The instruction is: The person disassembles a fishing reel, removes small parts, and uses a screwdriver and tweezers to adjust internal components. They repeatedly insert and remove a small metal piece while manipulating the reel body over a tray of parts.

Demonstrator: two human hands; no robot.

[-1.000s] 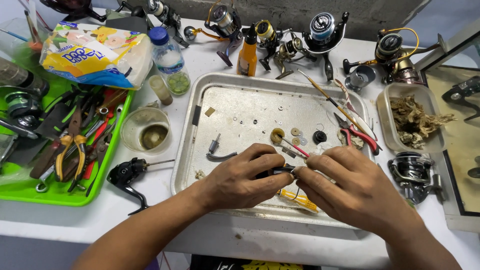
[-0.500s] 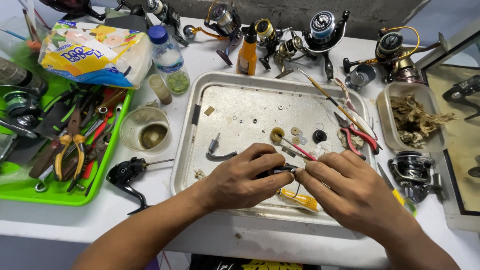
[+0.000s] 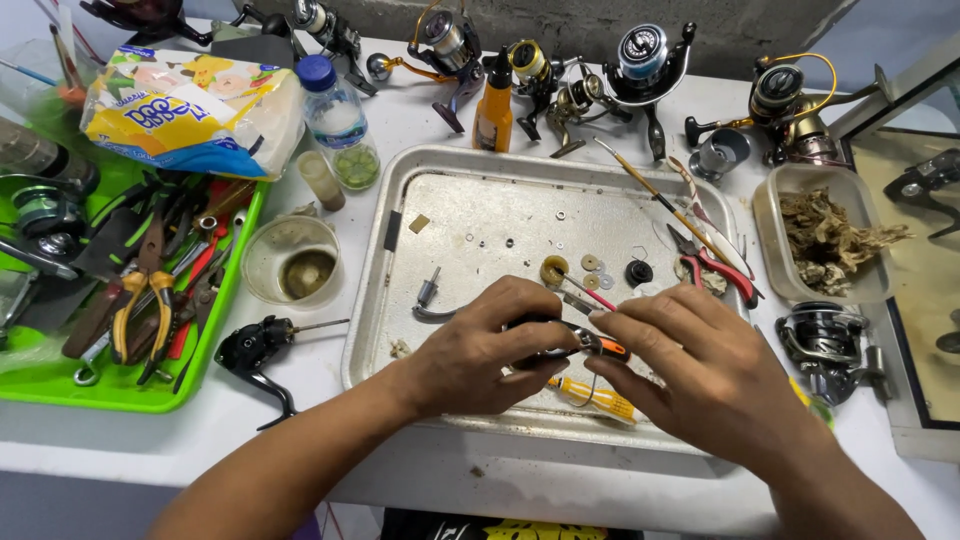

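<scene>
— What have my hands got?
— Left hand [image 3: 480, 345] and right hand [image 3: 700, 365] both pinch a small black-and-orange tool [image 3: 585, 345] over the metal tray [image 3: 460, 190], above the yellow tube [image 3: 595, 397].

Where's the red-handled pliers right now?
In the head view, the red-handled pliers lie at the right edge of the metal tray, just above the right hand, beside the small black round part.
</scene>
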